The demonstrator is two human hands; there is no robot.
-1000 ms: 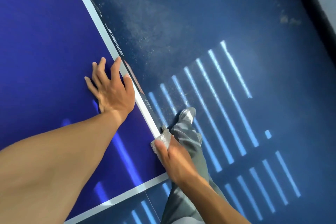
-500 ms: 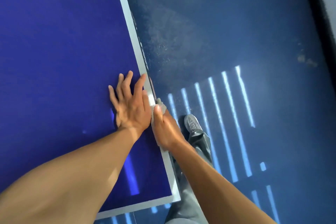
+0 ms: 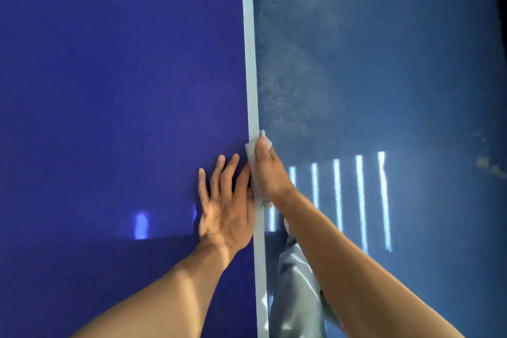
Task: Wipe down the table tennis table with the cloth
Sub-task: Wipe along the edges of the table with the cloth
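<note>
Pale cloth (image 3: 250, 149) is pressed onto the white edge line (image 3: 251, 63) at the right side of the blue table tennis table (image 3: 109, 90) and folded over that edge. It is gripped by the right hand (image 3: 270, 173): the thumb is laid along the top of the cloth, and the other fingers are curled down past the edge, mostly hidden. Bits of cloth are seen above the thumb tip and below the wrist. The left hand (image 3: 227, 208) is laid flat on the table top just beside the cloth, fingers straight and slightly spread, nothing held. Whether it touches the cloth cannot be told. A grey trouser leg (image 3: 296, 296) is seen under the right forearm, off the table edge. The dark blue floor (image 3: 397, 63) is crossed by bright light stripes (image 3: 359, 200), and pale specks (image 3: 274, 99) are scattered on it near the table. A small bright patch (image 3: 141, 225) is seen on the table top.
</note>
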